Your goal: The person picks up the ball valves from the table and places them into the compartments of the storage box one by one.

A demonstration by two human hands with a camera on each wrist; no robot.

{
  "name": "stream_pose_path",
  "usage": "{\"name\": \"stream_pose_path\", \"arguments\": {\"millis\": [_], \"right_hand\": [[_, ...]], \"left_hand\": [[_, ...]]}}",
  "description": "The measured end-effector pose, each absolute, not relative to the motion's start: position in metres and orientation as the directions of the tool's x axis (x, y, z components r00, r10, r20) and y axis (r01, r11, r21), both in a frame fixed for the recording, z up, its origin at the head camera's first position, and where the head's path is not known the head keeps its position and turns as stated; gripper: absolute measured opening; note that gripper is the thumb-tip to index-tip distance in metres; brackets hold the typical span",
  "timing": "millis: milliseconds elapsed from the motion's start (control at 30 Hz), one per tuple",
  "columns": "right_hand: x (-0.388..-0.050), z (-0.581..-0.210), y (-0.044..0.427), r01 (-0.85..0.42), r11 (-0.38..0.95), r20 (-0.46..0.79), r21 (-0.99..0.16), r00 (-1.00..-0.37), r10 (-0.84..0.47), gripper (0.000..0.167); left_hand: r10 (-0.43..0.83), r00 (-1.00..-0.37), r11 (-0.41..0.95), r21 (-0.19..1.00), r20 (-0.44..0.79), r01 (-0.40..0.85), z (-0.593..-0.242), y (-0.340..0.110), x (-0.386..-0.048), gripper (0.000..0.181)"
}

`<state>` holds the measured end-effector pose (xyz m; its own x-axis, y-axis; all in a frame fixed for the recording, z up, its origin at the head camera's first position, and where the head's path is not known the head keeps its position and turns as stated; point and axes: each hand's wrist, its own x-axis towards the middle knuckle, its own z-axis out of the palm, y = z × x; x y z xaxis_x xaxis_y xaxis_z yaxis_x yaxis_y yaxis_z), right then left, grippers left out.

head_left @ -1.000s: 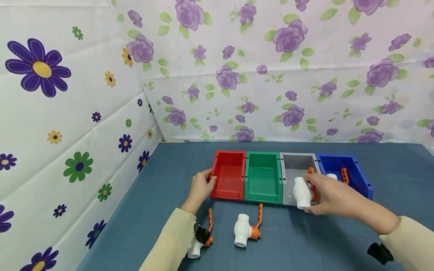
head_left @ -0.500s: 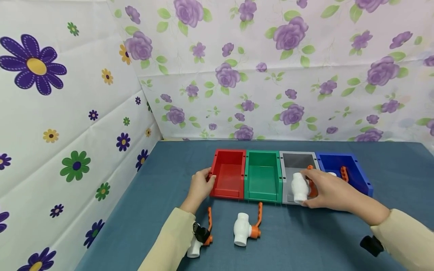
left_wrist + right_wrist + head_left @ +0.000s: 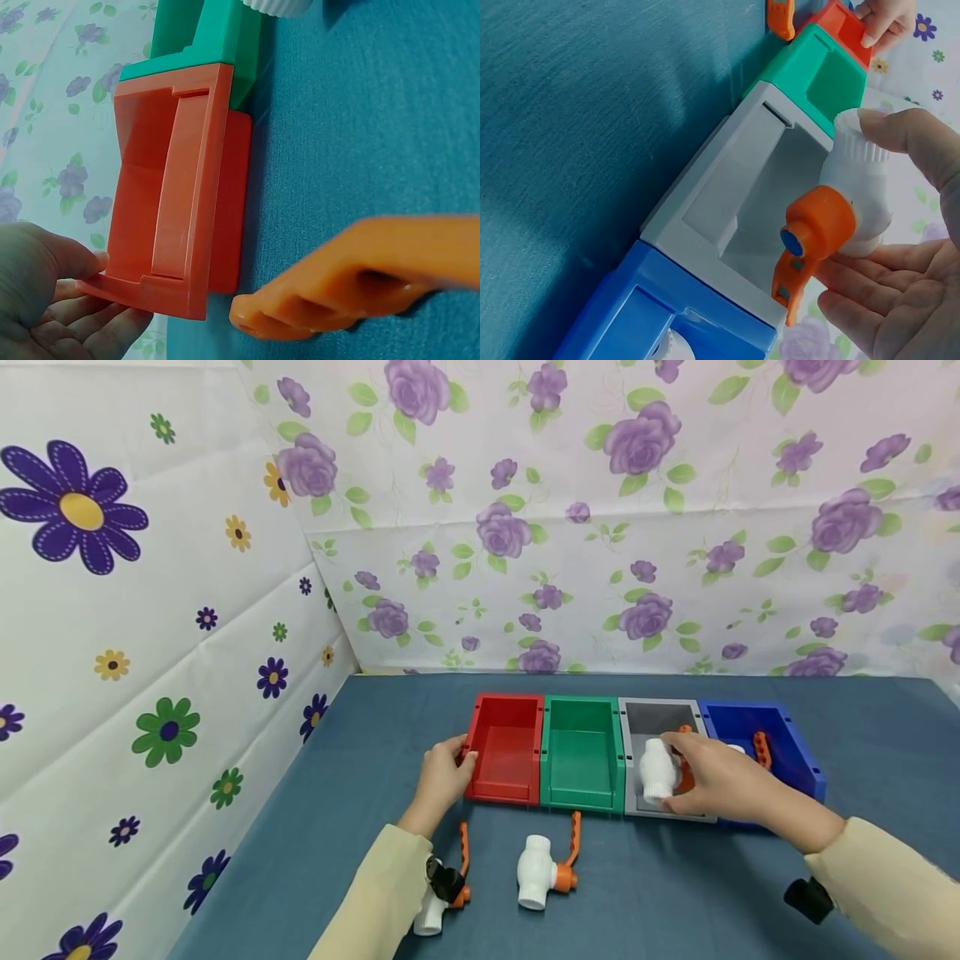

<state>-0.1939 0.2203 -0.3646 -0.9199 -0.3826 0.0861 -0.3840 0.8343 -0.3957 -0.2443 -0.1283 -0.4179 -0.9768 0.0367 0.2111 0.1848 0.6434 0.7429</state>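
My right hand [image 3: 723,778] pinches a white valve [image 3: 657,770] with an orange handle, thumb on one end and fingers on the other, over the grey bin [image 3: 634,803]. The right wrist view shows the valve [image 3: 855,180] at the grey bin's opening, its orange handle [image 3: 795,277] over the rim. My left hand [image 3: 442,777] holds the outer side wall of the red bin [image 3: 502,792]; in the left wrist view its thumb is inside the wall [image 3: 112,289] and its fingers outside.
A green bin [image 3: 583,797] stands between the red and grey ones. The blue bin [image 3: 804,760] at the right holds a valve with an orange handle [image 3: 762,749]. Two more valves lie in front: one [image 3: 535,872] below the green bin, another [image 3: 430,913] partly behind my left wrist.
My right hand has moved the valve slightly left and away from me, further over the grey bin. My left hand has stayed on the red bin.
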Motion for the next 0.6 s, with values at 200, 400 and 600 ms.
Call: {"name": "stream_pose_path", "arguments": {"millis": [200,400,600], "right_hand": [[-0.199,-0.366,0.221,-0.371,0.838,0.076,-0.4,-0.925,-0.373,0.077],[-0.203,-0.371,0.221,-0.359,0.831,0.062,-0.425,-0.928,-0.369,0.077],[-0.207,-0.373,0.22,-0.343,0.823,0.06,-0.453,-0.933,-0.356,0.079]], "left_hand": [[0.03,-0.977,0.649,0.739,0.212,0.18,-0.418,-0.129,-0.245,0.037],[0.037,-0.975,0.645,0.74,0.22,0.192,-0.417,-0.129,-0.242,0.037],[0.046,-0.972,0.643,0.738,0.229,0.204,-0.415,-0.129,-0.242,0.036]]}}
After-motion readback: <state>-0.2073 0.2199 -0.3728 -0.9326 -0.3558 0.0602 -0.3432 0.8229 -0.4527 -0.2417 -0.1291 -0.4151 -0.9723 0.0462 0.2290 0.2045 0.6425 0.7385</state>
